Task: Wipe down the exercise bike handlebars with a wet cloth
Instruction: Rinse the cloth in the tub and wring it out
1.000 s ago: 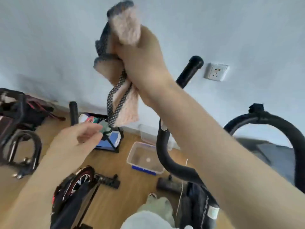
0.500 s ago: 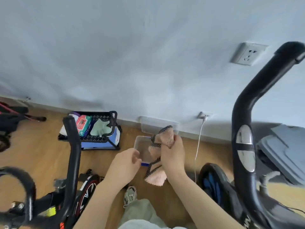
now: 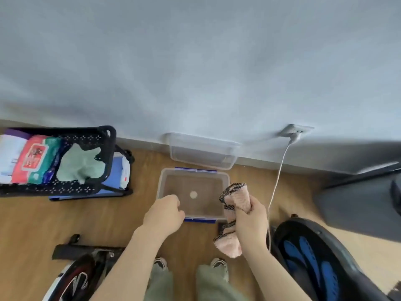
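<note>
The right hand [image 3: 251, 224] is clenched on the pink cloth [image 3: 236, 198] above the water tub's [image 3: 225, 177] right edge, the left hand [image 3: 162, 216] loosely curled and empty, so dipping likely follows.

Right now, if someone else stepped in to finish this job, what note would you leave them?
Right hand: shut on the pink cloth, held bunched beside the right edge of the clear tub on the floor.
Left hand: empty, loosely curled at the tub's near-left rim.
The tub's lid leans against the wall behind it.
Handlebars: not in view, only the bikes' lower parts show, so how much is wiped cannot be told.
Left: probably wet the cloth at the tub, then wipe the handlebars.
</note>
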